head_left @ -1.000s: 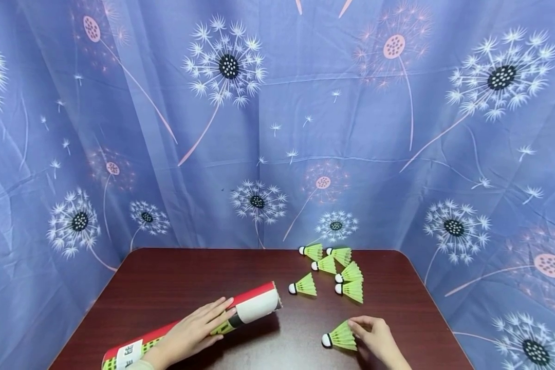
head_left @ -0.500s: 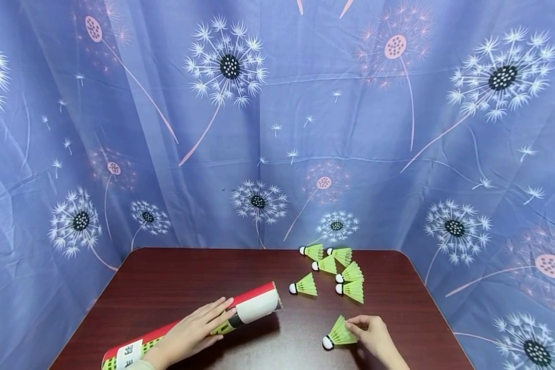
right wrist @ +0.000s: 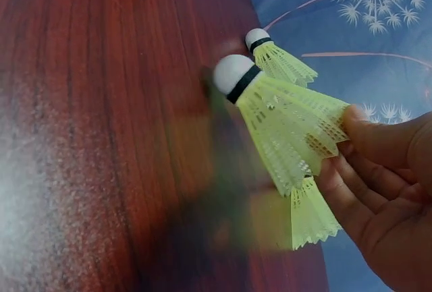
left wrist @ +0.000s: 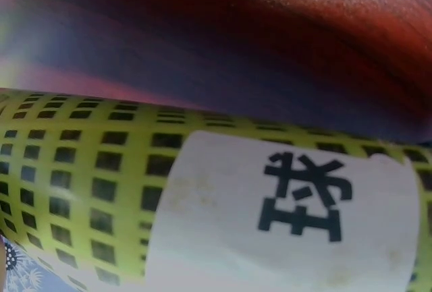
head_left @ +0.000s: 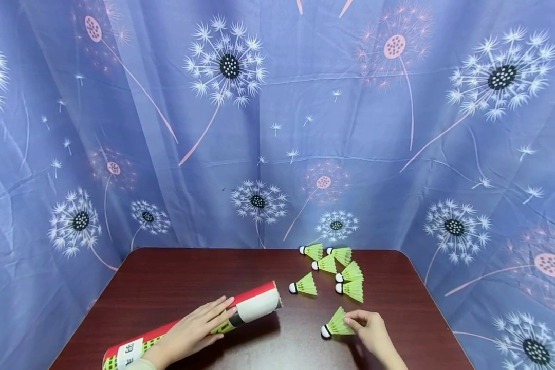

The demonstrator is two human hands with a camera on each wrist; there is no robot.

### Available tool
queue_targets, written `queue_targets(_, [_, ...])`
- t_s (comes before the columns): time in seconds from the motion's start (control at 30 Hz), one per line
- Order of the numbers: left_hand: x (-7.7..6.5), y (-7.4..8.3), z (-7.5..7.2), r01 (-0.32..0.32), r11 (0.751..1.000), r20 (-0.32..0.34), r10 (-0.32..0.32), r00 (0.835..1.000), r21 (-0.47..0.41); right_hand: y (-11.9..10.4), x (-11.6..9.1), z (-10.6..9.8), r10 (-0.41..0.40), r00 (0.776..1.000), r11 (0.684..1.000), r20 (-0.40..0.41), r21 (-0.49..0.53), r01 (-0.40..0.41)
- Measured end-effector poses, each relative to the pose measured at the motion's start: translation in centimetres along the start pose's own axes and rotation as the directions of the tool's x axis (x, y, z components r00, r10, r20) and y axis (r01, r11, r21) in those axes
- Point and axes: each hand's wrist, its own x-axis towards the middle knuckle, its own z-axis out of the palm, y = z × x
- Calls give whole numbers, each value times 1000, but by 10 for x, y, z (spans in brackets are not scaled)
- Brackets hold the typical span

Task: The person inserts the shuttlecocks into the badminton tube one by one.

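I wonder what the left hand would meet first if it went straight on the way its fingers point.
The left hand would first slide over the tube it already touches; past that, the loose shuttlecocks seem next, though depth is unclear.

The tube [head_left: 255, 304] bears 球 on a white label [left wrist: 209, 218]; also 羽.

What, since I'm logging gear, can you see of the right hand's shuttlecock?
The shuttlecock has a rounded white base, a black band and a yellow-green, plastic-looking, openwork skirt with a jagged rim. The right hand pinches its rim. In the head view it is right of the tube, base leftward; table contact is unclear.
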Motion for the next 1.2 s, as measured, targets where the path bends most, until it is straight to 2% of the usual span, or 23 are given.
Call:
queue_targets(0.13, [0, 0, 0, 2, 1000, 11, -2, 1000, -7, -3, 2, 5, 17, 995, 1000, -97, 22, -15])
queue_targets(0.23, [-1, 1, 0, 7, 1000, 27, -6, 1000, -9, -5, 4, 9, -22, 986, 999, -167, 22, 27])
queue_targets(0.33, [-2, 2, 0, 10, 1000, 33, -10, 999, -3, -7, 6, 12, -48, 978, 997, -203, 46, 59])
queue_targets(0.57, [-2, 1, 1, -10, 1000, 2, 10, 1000, -19, -16, 15, 17, -82, 973, 994, -215, 57, 96])
queue_targets(0.83, [-1, 3, 1, 3, 1000, 25, -3, 1000, -14, -59, 23, 24, -166, 958, 977, -235, 93, 192])
queue_targets(1.07, [-1, 2, 2, -2, 1000, 10, 2, 1000, 3, -49, 36, 42, -131, 967, 970, -220, 171, 171])
queue_targets(1.2, [-1, 2, 3, 2, 1000, 21, -2, 1000, -12, -54, 40, 48, -135, 969, 963, -208, 203, 177])
